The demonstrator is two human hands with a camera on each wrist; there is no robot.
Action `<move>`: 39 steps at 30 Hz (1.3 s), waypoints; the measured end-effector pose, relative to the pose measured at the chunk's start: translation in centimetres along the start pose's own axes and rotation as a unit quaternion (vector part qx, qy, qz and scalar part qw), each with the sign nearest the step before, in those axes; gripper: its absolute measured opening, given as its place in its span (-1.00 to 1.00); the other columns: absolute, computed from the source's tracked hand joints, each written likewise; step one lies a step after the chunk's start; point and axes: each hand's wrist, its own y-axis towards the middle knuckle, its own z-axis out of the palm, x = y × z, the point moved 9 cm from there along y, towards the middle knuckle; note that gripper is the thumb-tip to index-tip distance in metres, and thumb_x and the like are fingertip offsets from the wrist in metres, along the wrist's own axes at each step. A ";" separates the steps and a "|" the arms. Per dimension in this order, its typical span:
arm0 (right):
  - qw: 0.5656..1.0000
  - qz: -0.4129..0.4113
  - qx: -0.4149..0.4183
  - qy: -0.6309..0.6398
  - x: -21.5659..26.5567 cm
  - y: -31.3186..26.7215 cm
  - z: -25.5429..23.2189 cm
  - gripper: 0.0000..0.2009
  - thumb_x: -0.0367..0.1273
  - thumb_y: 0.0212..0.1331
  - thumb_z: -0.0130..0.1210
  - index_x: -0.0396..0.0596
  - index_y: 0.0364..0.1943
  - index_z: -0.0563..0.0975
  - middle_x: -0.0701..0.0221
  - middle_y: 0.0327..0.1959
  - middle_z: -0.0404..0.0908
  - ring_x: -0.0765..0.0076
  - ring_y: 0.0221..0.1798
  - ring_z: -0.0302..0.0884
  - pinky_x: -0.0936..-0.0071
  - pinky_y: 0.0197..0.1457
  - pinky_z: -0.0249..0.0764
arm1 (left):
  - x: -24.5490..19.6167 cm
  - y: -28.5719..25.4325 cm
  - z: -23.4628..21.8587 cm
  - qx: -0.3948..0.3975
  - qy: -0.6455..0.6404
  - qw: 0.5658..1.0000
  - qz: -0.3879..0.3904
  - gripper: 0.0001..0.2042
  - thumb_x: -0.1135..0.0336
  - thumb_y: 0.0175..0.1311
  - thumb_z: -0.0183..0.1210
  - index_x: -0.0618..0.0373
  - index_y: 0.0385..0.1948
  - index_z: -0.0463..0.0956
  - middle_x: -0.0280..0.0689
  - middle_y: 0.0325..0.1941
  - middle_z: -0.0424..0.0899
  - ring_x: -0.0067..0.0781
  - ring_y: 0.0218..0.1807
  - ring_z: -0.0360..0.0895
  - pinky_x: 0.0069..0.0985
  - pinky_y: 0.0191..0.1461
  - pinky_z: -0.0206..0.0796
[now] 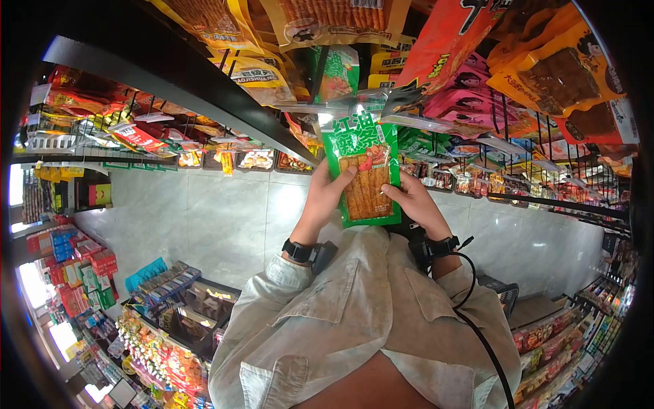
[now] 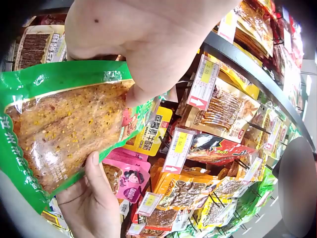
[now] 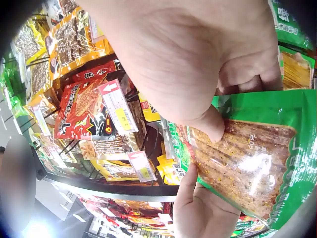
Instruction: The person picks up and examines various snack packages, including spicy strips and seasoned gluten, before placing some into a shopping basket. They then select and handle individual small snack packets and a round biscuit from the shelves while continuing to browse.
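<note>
A green snack packet (image 1: 338,153) with a clear window, showing brown spicy strips inside, is held upright in front of the body. My left hand (image 1: 324,196) grips its left edge, thumb lying over the window. On the opposite edge my right hand (image 1: 417,202) pinches it, thumb in front and fingers behind. Close up in the left wrist view, the window of the packet (image 2: 74,129) shows seasoned, glossy strips. Small print marks the clear film of the packet (image 3: 242,163) in the right wrist view. The fingers behind it are mostly hidden.
Hanging snack bags crowd the rack ahead, among them a red bag (image 1: 446,51) and an orange bag (image 1: 548,68). A black rack beam (image 1: 184,88) slants across the upper left. Price tags (image 2: 178,148) stick out from the hooks. Grey tiled floor (image 1: 225,218) lies below.
</note>
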 end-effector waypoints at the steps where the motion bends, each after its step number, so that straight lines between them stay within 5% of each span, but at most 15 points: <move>1: 1.000 -0.002 0.001 -0.004 -0.1 0.1 -0.1 -0.67 -0.34 0.45 0.17 -0.21 0.19 0.52 0.41 0.03 0.66 0.58 0.05 0.56 0.46 0.15 0.52 | 0.1 0.0 0.0 0.000 0.001 1.000 0.000 -0.66 0.41 0.46 0.19 0.29 0.20 0.46 -0.23 0.12 0.68 -0.47 0.11 0.60 -0.46 0.22 0.44; 29: 1.000 0.004 0.020 -0.009 -0.3 0.2 -0.1 -0.66 -0.33 0.47 0.14 -0.20 0.22 0.50 0.41 0.04 0.65 0.56 0.08 0.57 0.46 0.16 0.52 | -0.4 0.0 0.4 -0.001 -0.005 1.000 0.006 -0.68 0.42 0.46 0.20 0.26 0.18 0.48 -0.27 0.12 0.67 -0.50 0.11 0.58 -0.47 0.22 0.42; 39: 0.998 0.014 -0.044 0.047 -0.5 0.2 -0.6 -0.58 -0.34 0.48 0.11 -0.16 0.34 0.41 0.41 0.25 0.52 0.52 0.30 0.38 0.49 0.37 0.29 | -0.3 -0.1 0.9 0.001 0.063 0.998 0.030 -0.64 0.34 0.42 0.26 0.27 0.16 0.50 -0.31 0.05 0.68 -0.57 0.04 0.54 -0.51 0.16 0.41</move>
